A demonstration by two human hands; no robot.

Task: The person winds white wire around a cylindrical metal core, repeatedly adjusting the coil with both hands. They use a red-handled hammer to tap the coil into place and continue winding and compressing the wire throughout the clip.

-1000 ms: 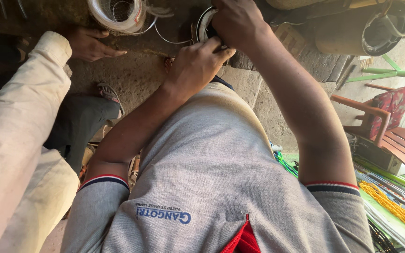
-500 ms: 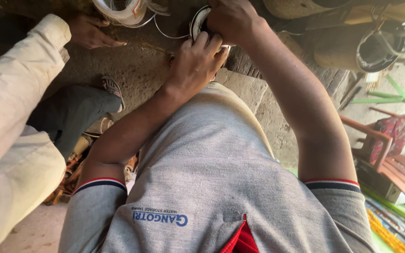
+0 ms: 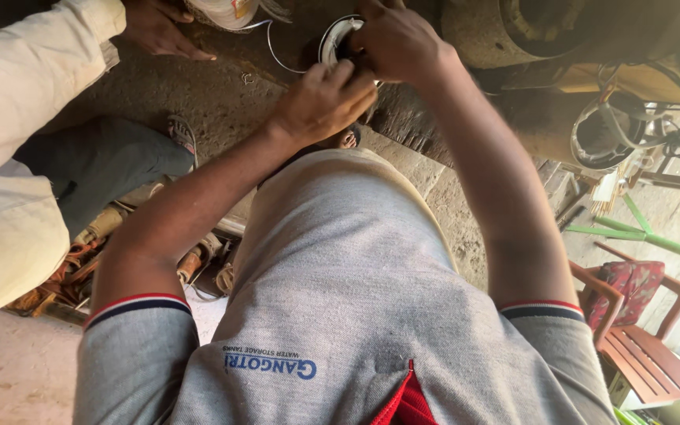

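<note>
Both hands, left hand and right hand, closed on white ring at upper centre; likely light, stiff; hold rim.

My left hand and right hand meet on a round ring part ahead of me, left just below right. Left of it lies a wire coil, with a co-worker's hand beside that. A wooden chair stands to my right on the floor.
</note>
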